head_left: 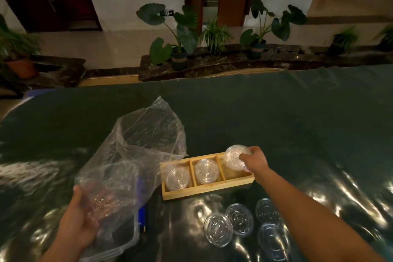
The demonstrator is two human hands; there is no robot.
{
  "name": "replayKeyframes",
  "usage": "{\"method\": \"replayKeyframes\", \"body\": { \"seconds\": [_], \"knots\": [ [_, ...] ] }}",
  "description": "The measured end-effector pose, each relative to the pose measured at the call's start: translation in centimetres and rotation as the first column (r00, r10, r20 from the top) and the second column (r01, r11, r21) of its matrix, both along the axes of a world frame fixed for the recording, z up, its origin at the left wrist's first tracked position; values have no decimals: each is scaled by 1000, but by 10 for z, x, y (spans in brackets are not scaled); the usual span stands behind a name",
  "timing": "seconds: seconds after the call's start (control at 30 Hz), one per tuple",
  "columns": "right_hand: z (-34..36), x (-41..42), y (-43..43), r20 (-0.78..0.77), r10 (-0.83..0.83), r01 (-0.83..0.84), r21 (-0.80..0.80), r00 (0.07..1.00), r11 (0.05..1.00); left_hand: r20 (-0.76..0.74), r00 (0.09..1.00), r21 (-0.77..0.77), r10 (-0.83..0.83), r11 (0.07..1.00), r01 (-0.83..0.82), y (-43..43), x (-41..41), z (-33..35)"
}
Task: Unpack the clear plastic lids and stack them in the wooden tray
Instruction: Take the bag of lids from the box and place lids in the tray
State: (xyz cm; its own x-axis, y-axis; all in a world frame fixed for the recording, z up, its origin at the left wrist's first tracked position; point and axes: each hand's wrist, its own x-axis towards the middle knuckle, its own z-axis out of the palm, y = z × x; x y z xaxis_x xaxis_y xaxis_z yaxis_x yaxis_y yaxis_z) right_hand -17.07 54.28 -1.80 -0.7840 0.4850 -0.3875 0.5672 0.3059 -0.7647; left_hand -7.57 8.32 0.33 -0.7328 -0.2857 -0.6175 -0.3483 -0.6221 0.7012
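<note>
A wooden tray (209, 191) with three compartments lies on the dark table. Clear lids fill its left compartment (177, 177) and its middle compartment (206, 171). Over the right compartment my right hand (254, 160) grips a stack of clear lids (235, 156), tilted. A crumpled clear plastic bag (140, 151) stands left of the tray, and my left hand (79, 216) holds its lower end. Several loose clear lids (239, 219) lie on the table in front of the tray.
A clear plastic box with a blue latch (142, 217) sits under the bag at the near left. The table has a glossy dark green cover (297, 123). Potted plants and doors stand beyond the far edge.
</note>
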Motion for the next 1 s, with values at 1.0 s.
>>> {"method": "replayKeyframes", "body": {
  "seconds": [1.0],
  "knots": [
    [-41, -6, -9, 215, 284, -355, 493, 934, 794, 8, 1000, -65, 5, 998, -5, -1, 7, -1]
  ]
}}
